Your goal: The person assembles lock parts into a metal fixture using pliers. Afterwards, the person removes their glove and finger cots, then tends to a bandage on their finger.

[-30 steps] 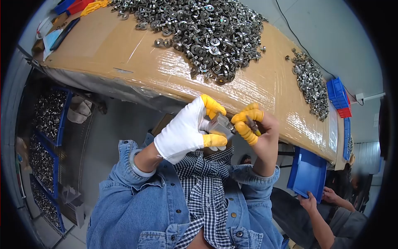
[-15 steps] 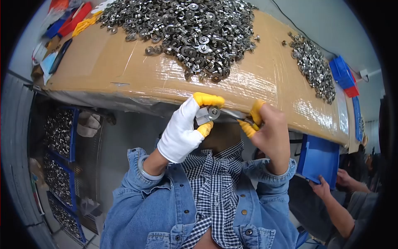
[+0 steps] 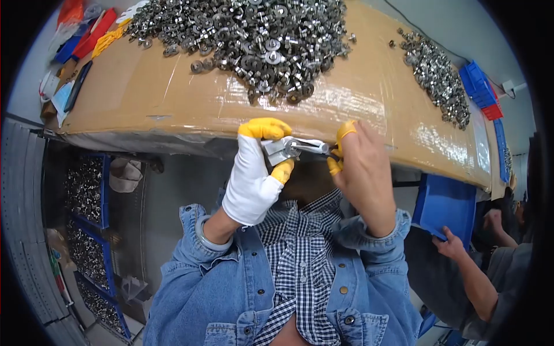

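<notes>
Here, left hand (image 3: 251, 176) (gloved) pinching a metal block (image 3: 274, 153), right hand (image 3: 366, 170) knuckles up, curled round a metal tool (image 3: 324, 149)

The right hand (image 3: 365, 164) partly hides the tool (image 3: 324, 149).

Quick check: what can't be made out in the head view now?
Head view:
Tool: handle mostly hidden by the right hand.
Gray block: palm side hidden by the left hand.
Metal pile: far end cut off by picture's top edge.
Parts in lower-left blue bins: too small to tell apart.
</notes>
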The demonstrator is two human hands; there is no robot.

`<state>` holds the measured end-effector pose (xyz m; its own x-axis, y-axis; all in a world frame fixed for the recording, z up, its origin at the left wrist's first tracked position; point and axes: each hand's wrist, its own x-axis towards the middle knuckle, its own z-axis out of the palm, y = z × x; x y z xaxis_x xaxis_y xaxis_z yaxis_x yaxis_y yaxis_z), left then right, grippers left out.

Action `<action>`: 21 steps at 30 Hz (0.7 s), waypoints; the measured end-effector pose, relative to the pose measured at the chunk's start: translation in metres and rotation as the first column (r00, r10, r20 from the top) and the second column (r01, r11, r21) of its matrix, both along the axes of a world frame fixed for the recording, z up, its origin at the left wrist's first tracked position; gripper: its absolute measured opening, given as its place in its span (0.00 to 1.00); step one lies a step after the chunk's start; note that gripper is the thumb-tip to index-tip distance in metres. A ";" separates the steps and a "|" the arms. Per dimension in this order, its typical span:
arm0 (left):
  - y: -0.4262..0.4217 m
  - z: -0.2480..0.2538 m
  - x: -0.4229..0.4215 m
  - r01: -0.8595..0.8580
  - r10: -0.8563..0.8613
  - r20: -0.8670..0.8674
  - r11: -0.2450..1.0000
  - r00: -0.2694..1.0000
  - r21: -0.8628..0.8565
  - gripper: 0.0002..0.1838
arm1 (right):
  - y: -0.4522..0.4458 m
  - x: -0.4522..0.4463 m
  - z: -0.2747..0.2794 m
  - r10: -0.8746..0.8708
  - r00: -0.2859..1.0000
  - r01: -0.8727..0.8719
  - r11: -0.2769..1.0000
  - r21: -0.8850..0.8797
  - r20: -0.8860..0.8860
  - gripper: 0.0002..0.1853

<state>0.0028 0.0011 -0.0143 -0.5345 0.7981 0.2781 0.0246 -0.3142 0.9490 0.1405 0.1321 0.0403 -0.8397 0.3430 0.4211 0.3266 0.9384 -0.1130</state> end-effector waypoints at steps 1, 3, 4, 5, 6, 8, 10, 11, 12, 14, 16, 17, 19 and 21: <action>0.003 -0.002 0.002 -0.028 0.027 0.019 0.999 0.999 0.044 0.25 | 0.001 0.000 -0.003 -0.006 1.000 0.006 1.000 -0.004 -0.029 0.16; 0.000 0.007 0.002 0.079 -0.076 0.277 0.997 0.958 0.000 0.27 | 0.005 0.001 -0.002 -0.031 0.995 0.024 0.997 -0.079 -0.090 0.16; -0.001 0.012 -0.001 0.137 -0.120 0.401 0.990 0.908 -0.014 0.28 | 0.005 0.002 -0.003 -0.041 0.992 0.027 0.992 -0.121 -0.118 0.17; 0.001 0.011 -0.005 0.174 -0.163 0.429 0.985 0.889 0.013 0.31 | 0.006 0.008 -0.005 -0.058 0.976 0.021 0.984 -0.178 -0.209 0.22; 0.000 0.013 -0.009 0.225 -0.207 0.447 0.974 0.871 0.012 0.31 | 0.003 0.007 0.001 -0.060 0.957 -0.062 0.915 -0.399 -0.286 0.27; -0.003 0.018 -0.013 0.338 -0.297 0.484 0.941 0.823 0.002 0.31 | -0.003 0.005 0.015 -0.131 0.903 -0.249 0.616 -0.747 -0.410 0.36; 0.000 0.017 -0.009 0.305 -0.282 0.488 0.952 0.826 0.033 0.32 | -0.004 0.005 0.011 0.148 0.925 -0.365 0.595 -0.716 -0.349 0.50; 0.003 0.011 -0.007 0.282 -0.279 0.463 0.957 0.841 0.064 0.31 | -0.005 0.007 0.008 0.201 0.933 -0.358 0.616 -0.702 -0.300 0.47; 0.004 0.010 -0.007 0.256 -0.272 0.438 0.962 0.857 0.096 0.31 | -0.005 0.009 0.005 0.256 0.934 -0.356 0.635 -0.685 -0.248 0.44; -0.001 0.017 -0.011 0.304 -0.281 0.494 0.952 0.823 0.035 0.30 | -0.005 0.014 0.007 0.169 0.939 -0.329 0.704 -0.629 -0.300 0.38; -0.004 0.022 -0.011 0.331 -0.286 0.520 0.944 0.805 0.007 0.30 | -0.006 0.016 0.007 0.121 0.933 -0.310 0.747 -0.588 -0.338 0.34; -0.004 0.022 -0.010 0.332 -0.289 0.516 0.943 0.806 0.010 0.30 | -0.007 0.016 0.006 0.119 0.930 -0.311 0.759 -0.571 -0.348 0.33; -0.004 0.024 -0.008 0.331 -0.290 0.526 0.943 0.800 0.016 0.30 | -0.010 0.018 0.009 0.128 0.935 -0.295 0.801 -0.521 -0.331 0.30; -0.005 0.024 -0.007 0.323 -0.280 0.554 0.946 0.784 0.020 0.30 | -0.014 0.020 0.011 0.066 0.929 -0.256 0.826 -0.503 -0.364 0.29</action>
